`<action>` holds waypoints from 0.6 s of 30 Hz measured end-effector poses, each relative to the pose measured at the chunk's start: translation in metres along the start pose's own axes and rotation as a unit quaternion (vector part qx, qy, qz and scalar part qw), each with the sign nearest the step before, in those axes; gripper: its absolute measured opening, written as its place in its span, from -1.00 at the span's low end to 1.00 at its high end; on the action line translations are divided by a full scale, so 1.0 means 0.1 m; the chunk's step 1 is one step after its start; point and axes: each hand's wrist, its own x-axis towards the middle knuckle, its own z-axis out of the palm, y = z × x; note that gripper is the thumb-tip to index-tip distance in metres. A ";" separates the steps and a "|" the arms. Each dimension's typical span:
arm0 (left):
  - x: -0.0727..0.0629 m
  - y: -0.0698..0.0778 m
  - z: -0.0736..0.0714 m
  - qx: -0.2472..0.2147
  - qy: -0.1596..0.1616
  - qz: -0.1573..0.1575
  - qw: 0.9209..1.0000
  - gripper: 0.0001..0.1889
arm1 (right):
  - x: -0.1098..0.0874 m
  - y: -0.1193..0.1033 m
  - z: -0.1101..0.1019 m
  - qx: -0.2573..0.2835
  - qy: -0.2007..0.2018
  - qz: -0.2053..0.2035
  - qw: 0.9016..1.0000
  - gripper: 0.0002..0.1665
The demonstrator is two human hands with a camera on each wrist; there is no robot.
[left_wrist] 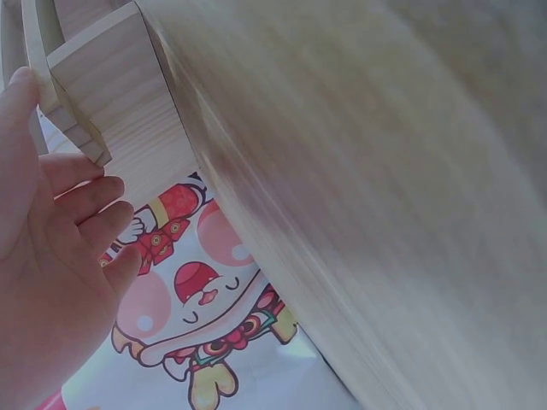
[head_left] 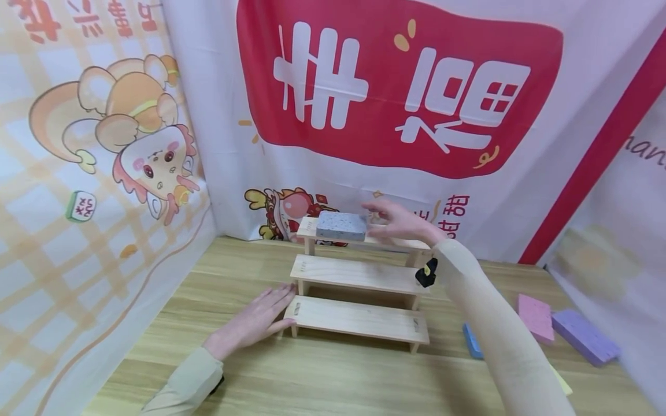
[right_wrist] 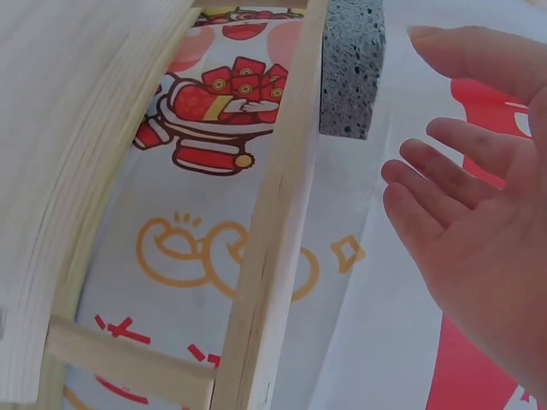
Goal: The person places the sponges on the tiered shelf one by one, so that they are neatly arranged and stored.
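Note:
A three-step wooden rack [head_left: 359, 274] stands on the wood-grain table against the back cloth. On the left part of its top step lies a grey speckled block [head_left: 341, 225], also seen in the right wrist view, near the top edge. My right hand [head_left: 398, 222] is beside the block's right end, fingers spread and holding nothing; a gap shows between the fingertips and the block in the right wrist view. At the rack's left end, my left hand [head_left: 255, 318] rests with extended fingers against the lower steps. The left wrist view shows its fingertips at the wooden edge [left_wrist: 81, 141].
Right of the rack lie a pink block [head_left: 536, 318], a purple block [head_left: 585, 337] and a blue block [head_left: 472, 341], partly hidden by my right forearm. A yellow piece [head_left: 562, 381] peeks out beside that sleeve. Printed cloth walls [head_left: 224, 173] enclose the table at the back and sides.

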 end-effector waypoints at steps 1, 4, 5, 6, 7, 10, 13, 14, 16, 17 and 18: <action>0.00 0.00 0.00 0.001 0.000 0.000 1.000 -0.22 | -0.02 0.00 -0.01 0.001 0.003 0.001 1.000 -0.14; -0.01 -0.01 0.00 0.004 0.002 0.002 1.000 -0.22 | -0.10 0.01 -0.03 0.009 0.013 0.004 1.000 -0.14; -0.01 -0.01 0.00 0.004 0.002 0.003 1.000 -0.22 | -0.13 0.02 -0.03 0.012 0.015 0.001 1.000 -0.14; -0.01 -0.01 0.00 0.003 0.004 0.004 1.000 -0.23 | -0.16 0.03 -0.04 0.014 0.018 0.001 1.000 -0.14; -0.01 -0.01 0.00 0.003 0.005 0.005 1.000 -0.23 | -0.19 0.04 -0.04 0.014 0.020 0.000 1.000 -0.14; -0.01 -0.01 0.00 0.002 0.007 0.005 1.000 -0.23 | -0.27 0.08 -0.05 0.006 0.027 -0.002 1.000 -0.14; 0.00 0.00 0.00 0.001 0.006 0.004 1.000 -0.23 | -0.35 0.12 -0.07 0.003 0.032 -0.002 0.999 -0.13; 0.00 0.00 0.00 0.000 0.005 0.003 1.000 -0.23 | -0.37 0.14 -0.07 0.001 0.034 -0.002 0.999 -0.14; 0.00 0.00 0.00 -0.002 0.004 0.001 1.000 -0.23 | -0.43 0.16 -0.08 0.001 0.038 0.002 0.999 -0.14; 0.00 0.01 0.00 -0.003 0.003 0.000 1.000 -0.23 | -0.46 0.17 -0.09 -0.001 0.041 0.002 0.999 -0.14; 0.00 0.01 0.00 -0.004 0.002 -0.001 1.000 -0.24 | -0.49 0.19 -0.09 -0.006 0.046 0.005 0.999 -0.15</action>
